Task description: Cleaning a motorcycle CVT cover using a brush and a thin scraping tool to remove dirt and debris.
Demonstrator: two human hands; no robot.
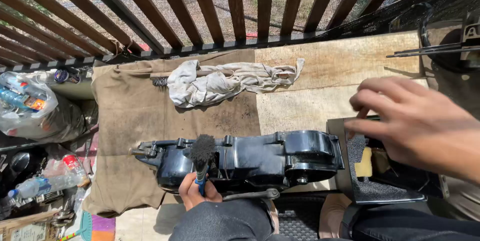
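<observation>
Left hand (196, 192) closed around a blue-handled brush (201, 157), bristles dark and up against the top of the black casing (250, 160); casing lies lengthwise across the near edge of the brown cloth (130, 106), rounded end to the right, narrower bracket end to the left; a metal lever (252, 194) shows just under its near side; right hand (407, 121) is open, fingers spread and slightly curled, holding nothing, hovering over a black tray (385, 193) just right of the casing; tray has a yellow sponge (364, 162) on a dark gritty pad; whether the fingertips touch the tray rim, cannot tell; a crumpled white rag (220, 82) lies on the far part of the cloth, well apart from both hands; plywood board (330, 71) under and right of the cloth; wooden slat railing (200, 11) along the far side; clear bag (30, 106) of bottles at far left, a plastic bottle (40, 186) below it; person's dark-trousered knees at the bottom edge.
</observation>
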